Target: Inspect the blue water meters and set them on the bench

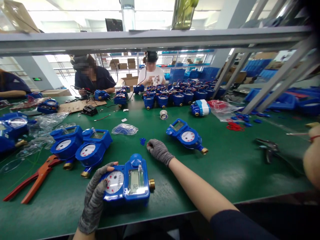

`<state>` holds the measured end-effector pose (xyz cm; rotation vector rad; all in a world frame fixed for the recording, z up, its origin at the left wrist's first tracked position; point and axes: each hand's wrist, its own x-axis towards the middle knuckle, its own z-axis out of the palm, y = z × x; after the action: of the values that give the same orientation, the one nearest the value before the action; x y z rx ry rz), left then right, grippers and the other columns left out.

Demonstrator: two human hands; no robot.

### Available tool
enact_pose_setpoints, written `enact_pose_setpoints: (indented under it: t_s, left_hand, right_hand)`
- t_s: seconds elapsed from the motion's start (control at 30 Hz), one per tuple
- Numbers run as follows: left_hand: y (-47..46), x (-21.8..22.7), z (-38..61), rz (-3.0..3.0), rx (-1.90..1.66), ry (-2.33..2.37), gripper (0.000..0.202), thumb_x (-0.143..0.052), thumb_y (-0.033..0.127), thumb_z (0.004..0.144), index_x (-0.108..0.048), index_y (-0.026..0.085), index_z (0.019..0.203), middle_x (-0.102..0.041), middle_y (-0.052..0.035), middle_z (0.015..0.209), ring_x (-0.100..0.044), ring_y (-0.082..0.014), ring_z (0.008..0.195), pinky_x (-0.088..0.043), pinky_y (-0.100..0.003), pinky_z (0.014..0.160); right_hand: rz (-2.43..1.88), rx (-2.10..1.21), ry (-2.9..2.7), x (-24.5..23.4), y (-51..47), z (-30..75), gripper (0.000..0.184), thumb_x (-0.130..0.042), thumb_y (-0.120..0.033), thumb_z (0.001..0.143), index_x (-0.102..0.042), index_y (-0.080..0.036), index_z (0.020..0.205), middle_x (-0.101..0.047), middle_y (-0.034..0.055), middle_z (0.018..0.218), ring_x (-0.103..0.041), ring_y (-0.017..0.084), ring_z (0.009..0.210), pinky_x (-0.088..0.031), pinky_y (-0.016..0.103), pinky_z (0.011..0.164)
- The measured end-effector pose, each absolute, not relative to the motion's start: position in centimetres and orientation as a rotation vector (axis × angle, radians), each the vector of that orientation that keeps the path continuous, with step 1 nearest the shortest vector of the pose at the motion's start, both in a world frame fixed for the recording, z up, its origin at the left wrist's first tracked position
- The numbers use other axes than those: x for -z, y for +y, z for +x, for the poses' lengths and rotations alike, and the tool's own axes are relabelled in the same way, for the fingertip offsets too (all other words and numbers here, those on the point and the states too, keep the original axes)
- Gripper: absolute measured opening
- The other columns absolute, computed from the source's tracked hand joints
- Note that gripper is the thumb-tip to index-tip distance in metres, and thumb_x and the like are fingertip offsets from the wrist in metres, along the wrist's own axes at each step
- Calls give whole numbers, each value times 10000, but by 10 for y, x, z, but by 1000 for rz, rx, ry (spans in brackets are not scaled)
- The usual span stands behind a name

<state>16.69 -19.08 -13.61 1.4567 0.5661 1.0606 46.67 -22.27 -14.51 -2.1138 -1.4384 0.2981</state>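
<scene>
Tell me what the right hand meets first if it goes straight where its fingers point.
Most likely the small heap of blue bits just ahead of the right hand, which points forward and left; a clear plastic bag lies beyond. Depth is unclear.

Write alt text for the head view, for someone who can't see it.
A gloved left hand grips a blue water meter at a green table, while the gloved right hand rests beside small blue pieces. More blue meters and orange pliers lie nearby; co-workers sit across the table.
</scene>
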Motion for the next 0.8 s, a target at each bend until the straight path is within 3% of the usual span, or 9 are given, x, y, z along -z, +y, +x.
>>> enact_pose_setpoints:
  t_s: [0.2,0.37,0.8]
  left_hand:
    - [-184,134,165,1385,-985,548,262,-535,292,883,-649,176,1088,-610,-112,1302,-544,-344,1227,-437,-448,1022]
    - [-185,134,163,1405,-987,616,237,-538,271,871,-653,177,1056,-596,-105,1331,-533,-353,1235,-415,-455,1022]
    - [-186,131,166,1388,-986,665,218,-576,311,851,-683,200,1005,-639,-84,1272,-530,-343,1244,-427,-437,1013]
  right_hand:
    - [-1670,-591,-1551,128,-277,442,105,-605,-186,872,-663,-152,952,-710,24,939,-647,144,869,-509,249,792]
    - [-1418,-845,-1444,126,-292,430,105,-638,-191,831,-668,-136,916,-688,27,859,-628,152,787,-514,266,716]
    - [-1419,-650,-1796,117,-282,439,125,-626,-146,843,-709,-131,935,-690,44,899,-623,157,838,-495,265,781]
